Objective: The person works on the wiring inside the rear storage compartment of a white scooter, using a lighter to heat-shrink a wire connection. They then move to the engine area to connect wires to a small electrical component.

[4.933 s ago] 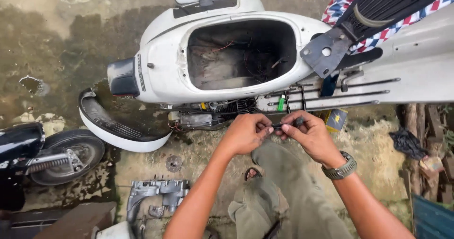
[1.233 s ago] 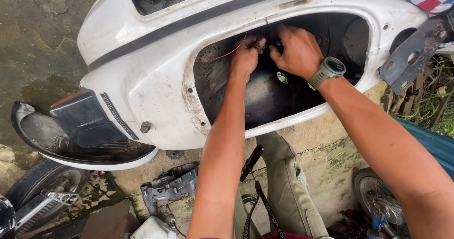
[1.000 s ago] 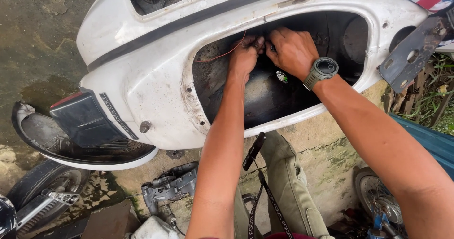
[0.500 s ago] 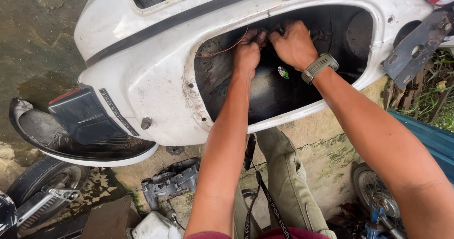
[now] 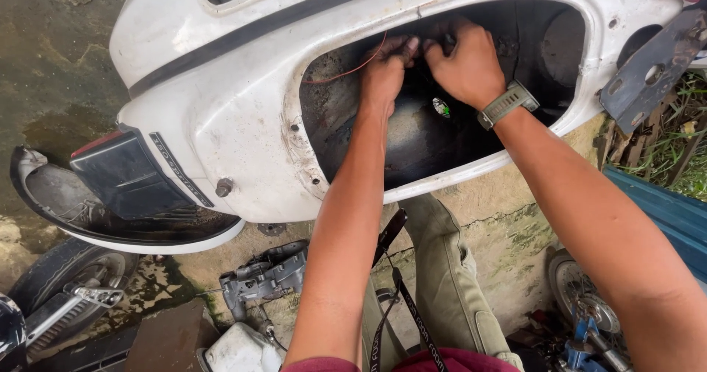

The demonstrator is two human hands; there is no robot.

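Observation:
Both my hands reach into the dark open cavity of a white scooter body lying tilted in front of me. My left hand pinches something small at the cavity's upper edge, where a thin red wire runs. My right hand, with a grey-strapped watch on the wrist, is closed on the same spot, fingertips touching those of the left. What they grip is hidden by the fingers. A small green and white part sits inside the cavity below them.
The dark tail light and rear mudguard lie at left. A grey metal engine part and a white container rest on the wet concrete. Wheels show at lower left and lower right. A metal bracket juts out at right.
Almost five seconds ago my hands worked on a small item below the scooter; since then they have moved into the cavity. Over the last second they shifted slightly upward.

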